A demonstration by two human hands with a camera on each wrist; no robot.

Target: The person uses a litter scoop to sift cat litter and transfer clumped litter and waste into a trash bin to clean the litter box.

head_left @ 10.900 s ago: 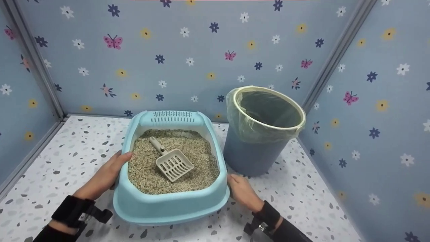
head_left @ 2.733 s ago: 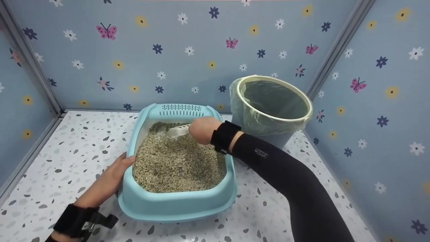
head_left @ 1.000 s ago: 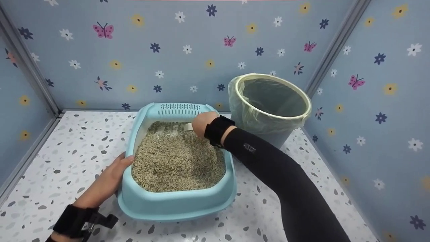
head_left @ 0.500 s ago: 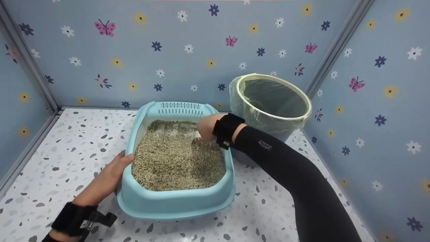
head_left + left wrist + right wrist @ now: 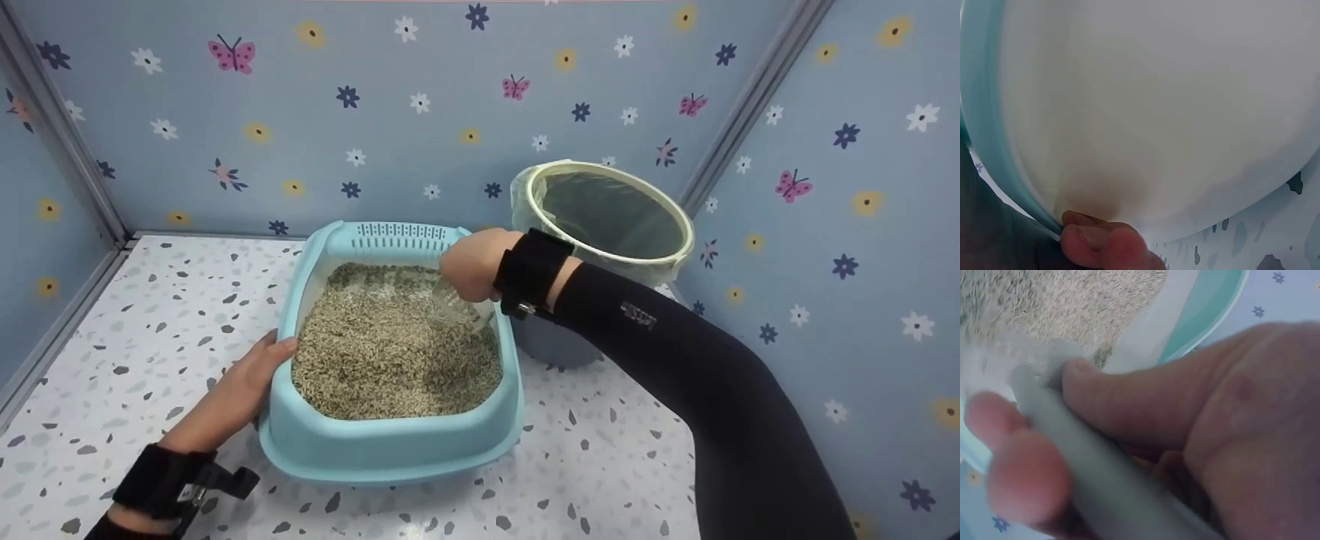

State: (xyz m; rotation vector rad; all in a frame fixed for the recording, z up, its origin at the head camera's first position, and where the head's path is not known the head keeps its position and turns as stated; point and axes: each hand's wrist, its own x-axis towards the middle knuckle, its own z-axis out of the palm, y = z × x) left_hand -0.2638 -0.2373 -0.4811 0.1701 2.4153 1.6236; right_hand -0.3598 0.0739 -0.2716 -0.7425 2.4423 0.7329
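A light blue litter box (image 5: 390,450), filled with tan pellet litter (image 5: 390,352), stands on the speckled surface. My left hand (image 5: 240,386) grips its left rim, the thumb on top; in the left wrist view the fingers (image 5: 1100,242) lie against the pale outer wall. Over the box's back right part, my right hand (image 5: 476,262) holds a litter scoop by its handle (image 5: 1100,467). The scoop's head (image 5: 454,304) is blurred above the litter, so whether it carries anything is unclear. Beyond the thumb, the slotted head also blurs in the right wrist view.
A grey-blue trash bin (image 5: 559,341) with a cream rim and a translucent liner (image 5: 607,214) stands right behind the box, partly hidden by my right forearm. Flowered walls (image 5: 420,120) enclose the back and sides.
The scoop has gone from lying on the litter into my right hand, swept rightward through the back of the box, and just now risen. My left hand stays on the rim.
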